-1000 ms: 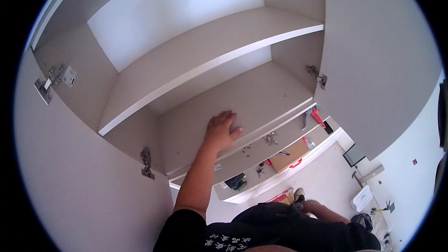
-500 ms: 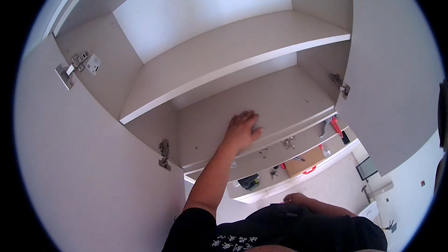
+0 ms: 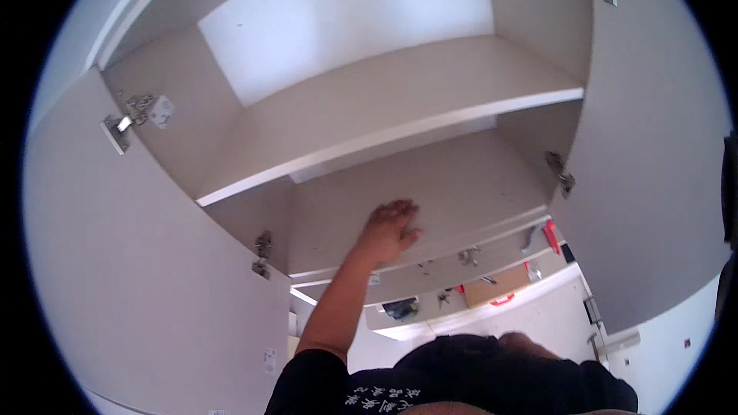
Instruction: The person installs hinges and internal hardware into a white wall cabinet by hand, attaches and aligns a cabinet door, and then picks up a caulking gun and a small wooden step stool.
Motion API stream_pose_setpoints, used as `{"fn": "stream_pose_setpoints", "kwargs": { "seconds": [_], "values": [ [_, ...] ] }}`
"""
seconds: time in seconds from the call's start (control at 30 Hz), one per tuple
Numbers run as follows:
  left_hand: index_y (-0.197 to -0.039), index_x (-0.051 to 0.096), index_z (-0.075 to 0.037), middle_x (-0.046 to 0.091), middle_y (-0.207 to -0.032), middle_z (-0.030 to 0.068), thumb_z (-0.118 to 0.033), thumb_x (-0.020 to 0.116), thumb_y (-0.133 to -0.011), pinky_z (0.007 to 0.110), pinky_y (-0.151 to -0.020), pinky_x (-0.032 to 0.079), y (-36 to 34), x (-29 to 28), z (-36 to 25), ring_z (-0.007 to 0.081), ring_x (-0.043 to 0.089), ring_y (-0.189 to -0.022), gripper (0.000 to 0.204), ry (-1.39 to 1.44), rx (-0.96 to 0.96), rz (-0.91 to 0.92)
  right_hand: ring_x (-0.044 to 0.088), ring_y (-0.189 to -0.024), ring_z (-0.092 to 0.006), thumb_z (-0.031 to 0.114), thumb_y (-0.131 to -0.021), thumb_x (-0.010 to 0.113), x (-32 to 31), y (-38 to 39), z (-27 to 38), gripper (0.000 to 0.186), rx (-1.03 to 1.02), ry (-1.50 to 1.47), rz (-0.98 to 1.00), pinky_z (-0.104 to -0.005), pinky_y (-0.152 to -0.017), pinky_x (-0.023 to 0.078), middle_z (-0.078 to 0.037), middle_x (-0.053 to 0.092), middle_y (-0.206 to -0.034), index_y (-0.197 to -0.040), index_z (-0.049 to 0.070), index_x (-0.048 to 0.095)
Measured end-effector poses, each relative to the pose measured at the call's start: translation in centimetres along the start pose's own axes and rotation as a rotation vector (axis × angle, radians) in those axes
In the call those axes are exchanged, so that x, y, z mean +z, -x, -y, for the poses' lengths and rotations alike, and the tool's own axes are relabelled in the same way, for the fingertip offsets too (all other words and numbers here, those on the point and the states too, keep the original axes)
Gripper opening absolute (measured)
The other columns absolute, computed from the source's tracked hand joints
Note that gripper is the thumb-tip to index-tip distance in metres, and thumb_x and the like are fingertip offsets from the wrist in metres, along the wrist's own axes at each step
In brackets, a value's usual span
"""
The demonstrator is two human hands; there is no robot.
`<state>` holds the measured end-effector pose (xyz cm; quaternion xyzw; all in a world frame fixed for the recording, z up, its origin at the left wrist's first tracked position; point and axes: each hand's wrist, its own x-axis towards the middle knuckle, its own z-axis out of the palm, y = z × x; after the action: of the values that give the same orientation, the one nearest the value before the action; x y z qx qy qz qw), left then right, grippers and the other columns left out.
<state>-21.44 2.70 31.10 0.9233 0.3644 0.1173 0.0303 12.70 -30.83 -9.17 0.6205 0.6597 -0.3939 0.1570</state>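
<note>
My left hand lies palm down on the bottom board of an open wall cabinet, fingers stretched and thumb apart, holding nothing. Above it runs the middle shelf, with a pale front edge. Close against my dark shirt, my right hand is low at my waist; its fingers are blurred and partly hidden. Both doors stand open, the left door and the right door, each hung on metal hinges such as the lower right hinge.
Below the cabinet, a lower surface holds loose metal fittings and a red-handled tool. Further down are a cardboard box and a dark object. A hammer is at the lower right.
My view has tilted, so the cabinet sits lower and the right door's upper hinge shows more fully. My left hand stays on the bottom board, slightly nearer its front edge. My right hand has shifted.
</note>
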Motion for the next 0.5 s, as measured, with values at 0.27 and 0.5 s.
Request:
{"fn": "stream_pose_setpoints", "kwargs": {
  "seconds": [0.27, 0.5],
  "values": [
    [-0.15, 0.053, -0.014, 0.045, -0.161, 0.0122, -0.049, 0.06, -0.098, 0.052, -0.126, 0.024, 0.7, 0.3, -0.4, 0.0306, 0.036, -0.152, 0.062, 0.025, -0.09, -0.029, 0.073, -0.101, -0.0329, 0.029, -0.092, 0.07, -6.9, 7.8, -7.5, 0.031, 0.196, -0.423, -0.653, -0.0422, -0.092, 0.058, -0.017, 0.074, -0.114, -0.117, 0.011, 0.074],
    [-0.149, 0.055, -0.014, 0.045, -0.16, 0.0131, -0.049, 0.06, -0.098, 0.052, -0.125, 0.027, 0.7, 0.5, -0.3, 0.0324, 0.038, -0.15, 0.061, 0.038, -0.076, -0.052, 0.066, -0.115, -0.0319, 0.017, -0.099, 0.06, -7.8, 12.4, -14.3, 0.03, 0.011, -1.028, -1.385, -0.0445, -0.097, 0.055, -0.017, 0.067, -0.131, -0.126, 0.005, 0.065]
  ]
}}
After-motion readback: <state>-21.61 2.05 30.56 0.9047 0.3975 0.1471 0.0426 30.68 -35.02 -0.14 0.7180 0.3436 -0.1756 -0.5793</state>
